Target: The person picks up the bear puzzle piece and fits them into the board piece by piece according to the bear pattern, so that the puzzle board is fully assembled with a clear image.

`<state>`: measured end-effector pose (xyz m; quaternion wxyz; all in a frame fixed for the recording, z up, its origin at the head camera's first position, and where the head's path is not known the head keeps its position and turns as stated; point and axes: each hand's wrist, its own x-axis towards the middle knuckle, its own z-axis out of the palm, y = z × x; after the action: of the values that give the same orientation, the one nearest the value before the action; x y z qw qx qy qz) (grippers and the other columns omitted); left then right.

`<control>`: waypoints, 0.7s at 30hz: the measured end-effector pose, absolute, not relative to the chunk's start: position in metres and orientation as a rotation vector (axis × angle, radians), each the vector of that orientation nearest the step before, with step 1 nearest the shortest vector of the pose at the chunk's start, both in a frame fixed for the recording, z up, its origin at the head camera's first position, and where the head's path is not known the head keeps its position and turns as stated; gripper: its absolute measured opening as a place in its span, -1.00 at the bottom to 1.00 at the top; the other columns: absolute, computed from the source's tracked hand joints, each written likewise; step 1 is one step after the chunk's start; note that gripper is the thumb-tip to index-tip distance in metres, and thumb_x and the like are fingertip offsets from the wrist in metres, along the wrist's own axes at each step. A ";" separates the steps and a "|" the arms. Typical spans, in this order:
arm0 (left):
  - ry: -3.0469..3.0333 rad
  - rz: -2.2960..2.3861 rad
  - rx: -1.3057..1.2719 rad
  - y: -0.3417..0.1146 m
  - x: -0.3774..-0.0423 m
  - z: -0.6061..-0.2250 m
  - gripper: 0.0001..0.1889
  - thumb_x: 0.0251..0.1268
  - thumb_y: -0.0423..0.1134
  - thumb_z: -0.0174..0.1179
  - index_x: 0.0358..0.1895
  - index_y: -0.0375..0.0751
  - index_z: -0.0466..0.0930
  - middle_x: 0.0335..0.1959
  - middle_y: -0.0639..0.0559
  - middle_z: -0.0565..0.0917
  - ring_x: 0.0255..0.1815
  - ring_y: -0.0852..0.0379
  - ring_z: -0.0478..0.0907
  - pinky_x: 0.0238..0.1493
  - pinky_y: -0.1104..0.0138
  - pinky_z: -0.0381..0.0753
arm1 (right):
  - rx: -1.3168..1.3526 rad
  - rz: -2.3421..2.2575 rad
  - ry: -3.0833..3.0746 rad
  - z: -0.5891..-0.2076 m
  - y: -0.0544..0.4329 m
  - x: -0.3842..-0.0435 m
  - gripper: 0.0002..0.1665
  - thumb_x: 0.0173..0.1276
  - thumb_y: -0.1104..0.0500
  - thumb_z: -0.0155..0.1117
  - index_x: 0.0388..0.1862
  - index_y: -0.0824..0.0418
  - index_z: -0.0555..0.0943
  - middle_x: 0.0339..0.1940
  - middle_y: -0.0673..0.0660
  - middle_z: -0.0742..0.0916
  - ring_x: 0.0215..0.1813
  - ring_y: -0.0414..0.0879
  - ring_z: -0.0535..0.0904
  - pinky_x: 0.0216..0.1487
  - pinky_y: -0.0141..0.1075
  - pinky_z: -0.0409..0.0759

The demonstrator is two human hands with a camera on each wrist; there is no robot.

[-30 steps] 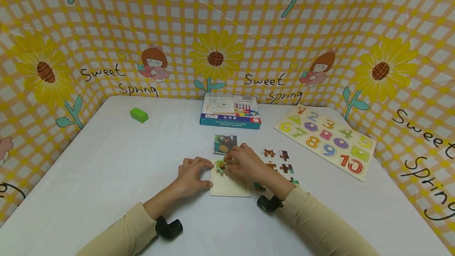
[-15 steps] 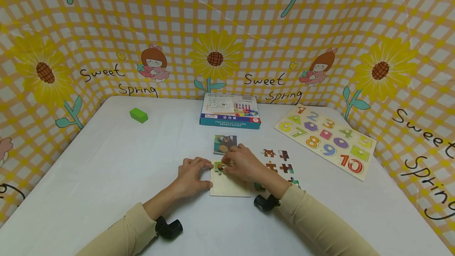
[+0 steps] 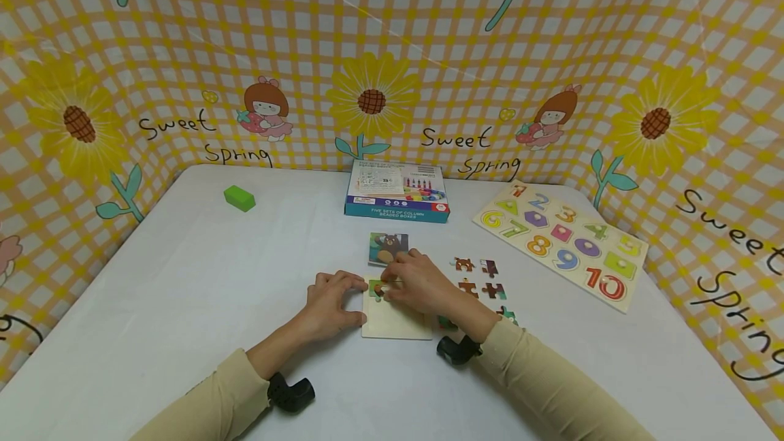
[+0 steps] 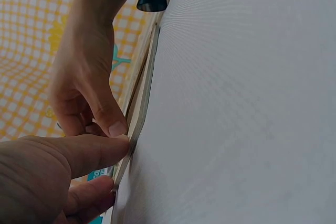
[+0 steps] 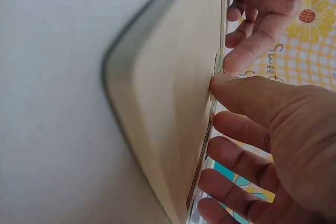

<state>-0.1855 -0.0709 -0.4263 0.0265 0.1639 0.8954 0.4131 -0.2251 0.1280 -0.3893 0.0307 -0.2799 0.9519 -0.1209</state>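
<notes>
In the head view a pale wooden puzzle tray lies flat on the white table. My left hand rests at its left edge, thumb and fingertips spread apart and touching the rim. With thumb and fingers, my right hand pinches a green and brown jigsaw piece at the tray's upper left corner, partly covering it. The right wrist view shows the right thumb low against the tray. Several loose jigsaw pieces lie to the right, some behind the right forearm.
Just beyond the tray is a bear picture card. Farther back stands a bead toy box. A number puzzle board lies at the right, and a green block at the far left. Checked cloth surrounds the table's back and sides.
My right hand has shifted slightly left with the jigsaw piece, which now sits closer to the tray's upper left corner. The left hand has stayed in place.
</notes>
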 end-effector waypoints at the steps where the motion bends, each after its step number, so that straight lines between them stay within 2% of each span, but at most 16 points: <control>1: 2.766 1.277 0.506 -0.071 -0.185 -0.426 -0.53 -0.11 -0.26 0.40 0.00 -0.14 0.59 0.13 0.03 0.53 0.13 -0.07 0.23 0.14 -0.08 0.08 | -0.864 -0.374 2.932 -0.389 0.128 -0.225 -0.73 0.10 0.02 0.42 -0.19 0.04 0.70 -0.30 -0.02 0.59 -0.23 -0.12 0.33 -0.15 -0.27 0.29; 21: 2.766 1.282 0.515 -0.071 -0.185 -0.426 -0.53 -0.10 -0.27 0.39 0.01 -0.16 0.59 0.14 0.01 0.53 0.13 -0.08 0.23 0.14 -0.09 0.07 | -0.867 -0.369 2.934 -0.392 0.128 -0.228 -0.73 0.11 0.00 0.41 -0.20 0.04 0.68 -0.28 -0.01 0.60 -0.21 -0.11 0.32 -0.14 -0.26 0.29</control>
<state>-0.1850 -0.0708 -0.4259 0.0248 0.1665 0.8943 0.4145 -0.2282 0.1275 -0.3917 0.0302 -0.2812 0.9517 -0.1196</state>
